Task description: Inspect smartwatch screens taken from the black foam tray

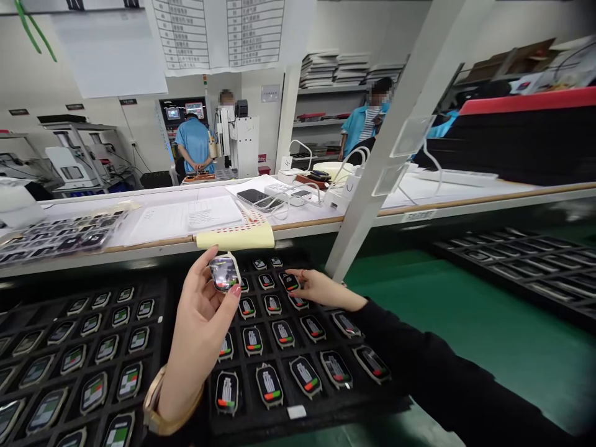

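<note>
My left hand [205,304] holds up a strapless smartwatch [224,274] between thumb and fingers, its lit screen facing me, above the middle black tray [316,406]. Rows of smartwatch bodies sit in that tray's compartments, most showing white text with a red and green bar. Over the tray's far right part, my right hand [321,289] has its thumb and fingers closed around the edge of another smartwatch [289,282]. Whether that watch is lifted from its slot I cannot tell. A gold-coloured band [156,403] circles my left wrist.
To the left lies another black tray [161,310] of watches; a third tray [447,254] stands far right on the green surface [395,279]. A slanting white post [358,230] rises beside my right hand. The shelf ahead bears a phone [259,199], papers and cables. Two people in blue stand beyond.
</note>
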